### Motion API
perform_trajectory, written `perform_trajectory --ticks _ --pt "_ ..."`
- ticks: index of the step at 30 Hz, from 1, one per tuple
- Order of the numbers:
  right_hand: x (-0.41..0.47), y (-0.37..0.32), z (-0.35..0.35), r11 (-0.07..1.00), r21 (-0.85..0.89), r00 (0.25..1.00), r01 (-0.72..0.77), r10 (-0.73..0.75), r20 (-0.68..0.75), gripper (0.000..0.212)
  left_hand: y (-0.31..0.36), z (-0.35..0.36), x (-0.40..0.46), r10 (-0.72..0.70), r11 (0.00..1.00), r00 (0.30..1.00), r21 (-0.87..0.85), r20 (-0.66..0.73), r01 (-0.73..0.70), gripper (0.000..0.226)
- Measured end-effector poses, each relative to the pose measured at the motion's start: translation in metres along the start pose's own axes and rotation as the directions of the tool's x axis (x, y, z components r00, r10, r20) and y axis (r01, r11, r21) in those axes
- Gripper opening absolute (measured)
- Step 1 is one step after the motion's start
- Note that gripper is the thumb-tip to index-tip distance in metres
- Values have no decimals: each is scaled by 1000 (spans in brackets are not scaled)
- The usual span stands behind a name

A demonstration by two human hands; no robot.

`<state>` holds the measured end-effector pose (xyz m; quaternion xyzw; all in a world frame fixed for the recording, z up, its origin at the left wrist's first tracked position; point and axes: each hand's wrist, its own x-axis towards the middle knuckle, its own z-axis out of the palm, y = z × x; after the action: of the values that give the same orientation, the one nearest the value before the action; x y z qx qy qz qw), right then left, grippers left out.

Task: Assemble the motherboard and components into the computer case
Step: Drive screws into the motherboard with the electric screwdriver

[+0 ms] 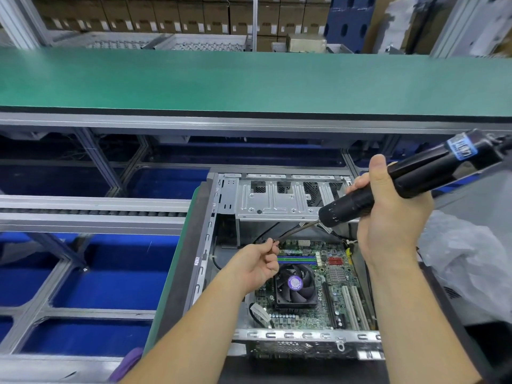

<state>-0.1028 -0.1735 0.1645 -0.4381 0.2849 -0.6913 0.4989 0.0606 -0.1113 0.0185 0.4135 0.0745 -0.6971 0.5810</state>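
Motherboard in case; drive cage behind; screwdriver above.

A dark bench with a green edge fills the lower centre. The open case lies on it, with crumpled plastic beside it at right.

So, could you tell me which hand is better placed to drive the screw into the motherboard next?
The right hand: it grips the electric screwdriver, whose bit points down toward the motherboard. The left hand only pinches at the bit's tip, seemingly steadying it.
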Motion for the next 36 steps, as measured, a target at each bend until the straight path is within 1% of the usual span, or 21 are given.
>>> perform_trajectory --ticks 6,8,12,14,17,20,23,27,29,31,32,33,34,35,36 --pt "0 3 -2 1000 23 1000 -13 12 12 19 0 0 1 10 1000 1000 24 3 -10 16" --pt "2 3 -5 1000 20 997 -17 16 72 19 0 0 1 14 999 1000 37 8 -14 17" --pt "5 -2 -12 999 8 962 -53 49 269 23 0 0 1 20 996 1000 87 -5 -20 15" --pt "3 -5 -11 999 -17 950 -36 39 309 21 0 -1 0 14 990 1000 139 -17 -11 14" --pt "0 -9 -4 999 -38 945 11 2 326 18 0 0 -3 4 970 1000 242 -27 2 15" --pt "1 -12 0 999 -43 939 25 -9 345 19 -2 1 -4 20 952 999 307 -42 -7 16" --pt "2 -10 1 999 -47 936 6 11 353 21 -3 0 -3 36 947 998 322 -55 -16 13" --pt "-1 -7 1 997 -75 940 -22 46 338 24 -3 -4 2 19 950 997 311 -78 6 13" --pt "-2 -8 1 996 -87 934 -23 52 354 24 -3 -5 4 18 949 994 315 -105 16 12" --pt "-2 -10 2 996 -88 920 -22 54 389 23 -3 -5 7 92 940 980 339 -178 -27 19" --pt "-3 -11 3 996 -83 907 -24 56 418 24 -4 -4 7 176 917 959 392 -221 -78 22" --pt "-4 -12 4 997 -73 888 -35 65 455 24 -4 -3 7 286 859 925 495 -249 -132 23" --pt "-7 -12 5 996 -64 866 -55 79 494 24 -4 -3 7 413 751 875 638 -253 -170 22" --pt "-10 -13 7 995 -58 843 -78 97 530 26 -5 -2 7 531 601 820 776 -212 -189 22" --pt "-13 -12 8 993 -57 819 -100 115 563 28 -6 -3 6 611 453 779 869 -140 -200 20"
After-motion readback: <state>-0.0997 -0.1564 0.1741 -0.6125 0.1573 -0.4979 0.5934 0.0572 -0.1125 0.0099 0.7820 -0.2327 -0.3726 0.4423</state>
